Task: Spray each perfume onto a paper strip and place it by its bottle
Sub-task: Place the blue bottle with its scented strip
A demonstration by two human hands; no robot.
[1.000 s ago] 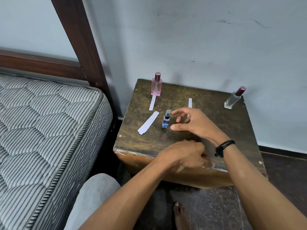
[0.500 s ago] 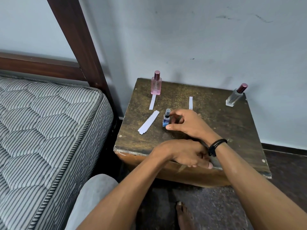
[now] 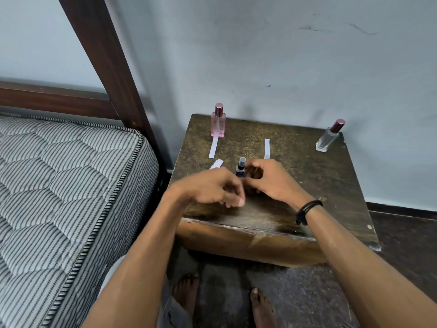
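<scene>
- Blue bottle [image 3: 241, 168] stands upright mid-table. My right hand [image 3: 268, 182] has closed in on it over the last second. Thumb and fingers now curl round its lower body, where before they were spread just short of it.
- My left hand [image 3: 212, 189] has come up from the front edge of the table [image 3: 331, 197] and sits just left of the blue bottle. Its fingers are curled, but I cannot tell whether they hold anything.
- That hand now hides most of the spare strips [image 3: 216, 164]; only one end shows.
- Pink bottle [image 3: 218, 121] at the left rear has the left strip [image 3: 213, 147] lying just in front of it, so I judge that perfume done.
- Middle strip [image 3: 267, 149] lies just behind my right hand, untouched. I cannot tell whether it has been sprayed.
- Clear bottle [image 3: 329, 136] at the right rear has no strip by it.
- I read both hands converging as the start of the blue spray. The bottle is small and narrow, so I would grip it firmly before lifting.
</scene>
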